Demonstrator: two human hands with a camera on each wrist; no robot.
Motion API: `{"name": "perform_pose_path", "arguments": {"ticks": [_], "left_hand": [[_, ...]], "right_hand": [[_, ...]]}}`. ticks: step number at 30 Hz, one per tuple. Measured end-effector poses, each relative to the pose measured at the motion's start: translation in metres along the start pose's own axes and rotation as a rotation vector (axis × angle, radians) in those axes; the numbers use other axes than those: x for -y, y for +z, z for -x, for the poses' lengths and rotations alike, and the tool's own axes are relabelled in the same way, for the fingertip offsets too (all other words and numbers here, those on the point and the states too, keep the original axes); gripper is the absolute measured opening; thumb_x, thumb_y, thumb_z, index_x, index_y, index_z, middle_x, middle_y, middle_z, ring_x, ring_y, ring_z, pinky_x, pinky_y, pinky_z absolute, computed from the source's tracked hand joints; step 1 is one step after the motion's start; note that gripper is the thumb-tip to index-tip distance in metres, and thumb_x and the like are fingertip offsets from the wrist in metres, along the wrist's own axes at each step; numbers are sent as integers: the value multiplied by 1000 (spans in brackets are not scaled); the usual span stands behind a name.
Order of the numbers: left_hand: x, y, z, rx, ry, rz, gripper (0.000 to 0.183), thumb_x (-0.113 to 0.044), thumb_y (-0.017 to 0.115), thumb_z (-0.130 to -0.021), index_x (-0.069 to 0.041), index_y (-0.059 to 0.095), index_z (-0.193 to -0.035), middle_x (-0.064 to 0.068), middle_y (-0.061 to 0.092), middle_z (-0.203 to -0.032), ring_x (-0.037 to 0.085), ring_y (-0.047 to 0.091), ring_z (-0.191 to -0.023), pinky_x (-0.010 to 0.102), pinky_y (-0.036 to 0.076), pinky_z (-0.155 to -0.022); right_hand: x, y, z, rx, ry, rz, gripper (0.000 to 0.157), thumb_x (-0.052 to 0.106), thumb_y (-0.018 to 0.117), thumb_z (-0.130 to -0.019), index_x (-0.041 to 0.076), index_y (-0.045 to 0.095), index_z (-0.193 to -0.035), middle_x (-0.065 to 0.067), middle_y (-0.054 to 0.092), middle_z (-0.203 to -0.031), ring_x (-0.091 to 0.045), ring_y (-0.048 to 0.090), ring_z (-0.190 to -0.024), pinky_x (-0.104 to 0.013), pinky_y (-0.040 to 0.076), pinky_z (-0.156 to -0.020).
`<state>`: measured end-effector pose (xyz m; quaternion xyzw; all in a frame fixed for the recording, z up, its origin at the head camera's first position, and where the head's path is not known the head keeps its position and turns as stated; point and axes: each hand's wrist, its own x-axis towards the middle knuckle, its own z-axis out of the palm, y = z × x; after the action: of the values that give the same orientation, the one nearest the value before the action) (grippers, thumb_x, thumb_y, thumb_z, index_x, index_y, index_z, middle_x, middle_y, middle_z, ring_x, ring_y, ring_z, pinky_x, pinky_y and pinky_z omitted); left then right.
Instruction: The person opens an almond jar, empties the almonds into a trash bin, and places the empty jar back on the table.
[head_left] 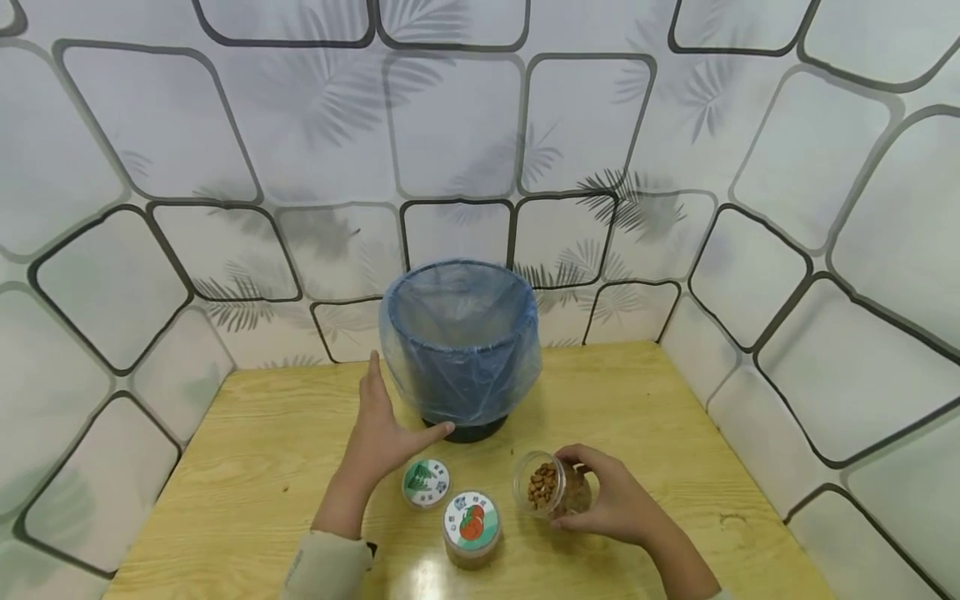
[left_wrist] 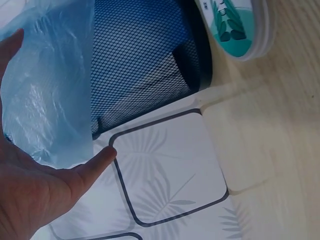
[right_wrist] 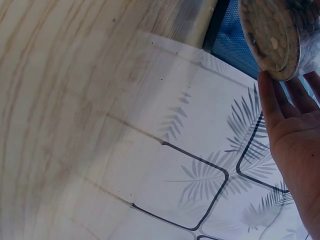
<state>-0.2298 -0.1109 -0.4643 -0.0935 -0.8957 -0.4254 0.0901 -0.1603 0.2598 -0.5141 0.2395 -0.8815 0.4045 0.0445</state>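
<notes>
My right hand (head_left: 611, 500) grips a clear jar (head_left: 534, 510) of brown almonds (head_left: 543, 485), tipped on its side with the mouth facing left. In the right wrist view the fingers of that hand (right_wrist: 295, 115) curl around the jar (right_wrist: 272, 37). My left hand (head_left: 382, 442) is spread, thumb and fingers apart, at the front left of a mesh bin (left_wrist: 145, 60) lined with a blue plastic bag (head_left: 468, 367). Whether it touches the bag I cannot tell. By my left wrist sits a round lid with a green vegetable picture (head_left: 426, 483).
A jar with a tomato picture on its lid (head_left: 471, 525) stands upright between the two hands. The wooden table (head_left: 277, 458) meets patterned walls (head_left: 337, 250) at the back and both sides. The bin stands near the back wall.
</notes>
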Motion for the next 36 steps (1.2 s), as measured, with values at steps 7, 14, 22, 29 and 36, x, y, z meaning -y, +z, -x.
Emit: {"name": "perform_pose_path", "arguments": {"ticks": [7, 14, 22, 29, 36], "left_hand": [[-12, -5, -11, -46, 46, -22, 153, -75, 89, -69, -31, -19, -169, 16, -1, -178, 48, 17, -162, 76, 36, -117], [-29, -10, -26, -85, 75, -31, 150, -79, 86, -68, -30, -12, -171, 12, 4, -178, 46, 24, -160, 75, 38, -116], [-42, -15, -39, -120, 130, -94, 149, -83, 84, -66, -23, -2, -173, 13, 9, -177, 47, 28, -158, 74, 38, -117], [-49, -20, -52, -154, 183, -152, 148, -83, 84, -66, -19, 4, -173, 14, 13, -177, 44, 24, -161, 74, 34, -120], [-57, -24, -63, -159, 194, -177, 144, -87, 80, -66, -30, 2, -173, 17, 13, -176, 44, 21, -162, 73, 32, -121]], "right_hand": [[-2, 1, 0, 8, -1, -3, 79, 30, 103, -69, 16, 65, -136, 11, 70, -124, -6, 66, -109, -31, 58, -90], [-2, 0, -2, 13, -22, -4, 80, 33, 103, -69, 17, 64, -137, 11, 70, -126, -6, 66, -112, -32, 58, -92], [-5, -1, 0, 13, -10, -12, 79, 33, 103, -69, 17, 65, -136, 12, 70, -126, -6, 66, -112, -32, 58, -93], [-5, -1, 1, 11, -8, -14, 79, 37, 103, -69, 18, 65, -135, 12, 70, -125, -7, 66, -111, -31, 57, -93], [-3, -1, 0, 13, -5, -24, 79, 29, 104, -68, 19, 64, -136, 10, 70, -126, -7, 66, -112, -32, 57, -94]]}}
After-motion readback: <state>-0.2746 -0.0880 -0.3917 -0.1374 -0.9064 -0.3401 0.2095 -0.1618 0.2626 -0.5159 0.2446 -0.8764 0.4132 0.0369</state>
